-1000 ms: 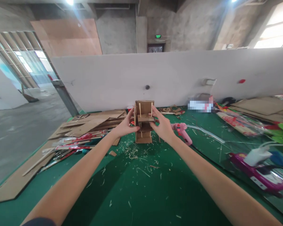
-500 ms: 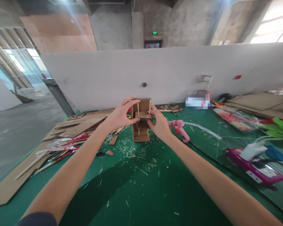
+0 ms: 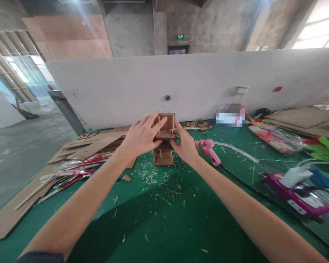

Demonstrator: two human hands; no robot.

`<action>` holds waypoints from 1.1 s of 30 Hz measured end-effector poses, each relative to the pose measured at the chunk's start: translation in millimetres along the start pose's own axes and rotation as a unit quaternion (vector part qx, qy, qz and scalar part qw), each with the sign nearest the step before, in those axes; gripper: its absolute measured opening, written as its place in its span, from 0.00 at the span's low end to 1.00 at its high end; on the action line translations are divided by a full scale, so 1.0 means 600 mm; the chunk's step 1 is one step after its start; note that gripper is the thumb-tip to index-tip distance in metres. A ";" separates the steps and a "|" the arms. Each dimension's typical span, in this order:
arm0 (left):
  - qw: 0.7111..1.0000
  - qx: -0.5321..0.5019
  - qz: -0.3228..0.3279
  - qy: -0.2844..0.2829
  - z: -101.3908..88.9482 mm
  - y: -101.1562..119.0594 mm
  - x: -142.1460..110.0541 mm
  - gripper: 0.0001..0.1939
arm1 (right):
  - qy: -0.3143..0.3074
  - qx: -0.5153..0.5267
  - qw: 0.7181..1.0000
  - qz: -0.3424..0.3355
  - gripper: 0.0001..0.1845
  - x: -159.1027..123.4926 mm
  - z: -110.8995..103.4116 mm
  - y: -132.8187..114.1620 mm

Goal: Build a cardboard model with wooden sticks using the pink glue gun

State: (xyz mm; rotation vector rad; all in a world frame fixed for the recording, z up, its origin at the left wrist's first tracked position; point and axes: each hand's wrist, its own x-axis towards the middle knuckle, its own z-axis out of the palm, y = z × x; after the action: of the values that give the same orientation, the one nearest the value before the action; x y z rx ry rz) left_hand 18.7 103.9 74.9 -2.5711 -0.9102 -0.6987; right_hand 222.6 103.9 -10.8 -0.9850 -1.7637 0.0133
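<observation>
A small cardboard shelf [image 3: 164, 159] with thin wooden sticks at its levels stands upright on the green table. My left hand [image 3: 142, 134] grips its left side, the thumb under the middle board [image 3: 166, 135] and the fingers spread over the upper part. From the right, my right hand [image 3: 185, 145] holds the same board, thumb below and fingers by the right-hand wooden stick [image 3: 173, 124]. Parts of the shelf's left side are hidden behind my left fingers. Just right of my right hand lies a pink hot glue gun [image 3: 210, 149] with a small red light on.
Flat cardboard pieces [image 3: 71, 149] and packaged tools [image 3: 79, 168] lie at the left. Wood shavings [image 3: 150, 173] litter the green table [image 3: 164, 233]. A purple power strip [image 3: 298, 197] with cables sits at the right. Behind stands a white partition [image 3: 112, 87].
My left hand has shifted from the shelf's outer left side to reach over its front, fingers spreading across the left stick. My right hand keeps its grip. The view has turned slightly.
</observation>
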 end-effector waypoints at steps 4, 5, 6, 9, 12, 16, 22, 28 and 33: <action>1.000 -0.012 0.002 0.015 0.005 -0.001 0.001 0.41 | 0.000 0.009 1.000 0.015 0.50 -0.001 0.005 0.000; 1.000 -0.015 0.005 0.020 0.006 -0.002 0.001 0.41 | 0.001 0.008 1.000 0.016 0.51 0.000 0.005 -0.001; 0.999 -0.019 0.009 0.024 0.007 -0.003 0.001 0.41 | 0.001 0.006 1.000 0.015 0.51 0.001 0.005 -0.003; 0.999 -0.037 0.015 0.025 0.008 -0.005 0.001 0.41 | -0.008 -0.015 1.000 0.007 0.53 0.007 0.000 -0.009; 0.998 -0.058 0.013 0.017 0.007 -0.004 0.001 0.40 | -0.016 -0.040 0.999 -0.012 0.55 0.012 -0.008 -0.014; 0.998 -0.067 0.007 0.007 0.005 -0.004 0.002 0.40 | -0.015 -0.075 0.996 -0.037 0.55 0.013 -0.013 -0.017; 0.997 -0.072 0.012 0.006 0.006 -0.007 0.003 0.38 | -0.015 -0.086 0.995 -0.044 0.56 0.016 -0.011 -0.016; 0.999 -0.030 0.018 -0.001 0.002 -0.005 0.003 0.38 | -0.031 -0.084 0.995 -0.044 0.57 0.025 -0.017 -0.018; 0.999 0.025 0.026 -0.014 -0.007 0.000 0.002 0.34 | -0.058 -0.079 0.995 -0.015 0.54 0.028 -0.020 -0.016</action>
State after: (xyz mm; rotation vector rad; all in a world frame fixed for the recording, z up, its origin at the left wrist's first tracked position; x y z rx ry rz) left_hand 17.9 102.6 78.9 -2.5568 -0.8538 -0.6190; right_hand 224.6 102.7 12.2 -1.0899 -1.9100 -0.0919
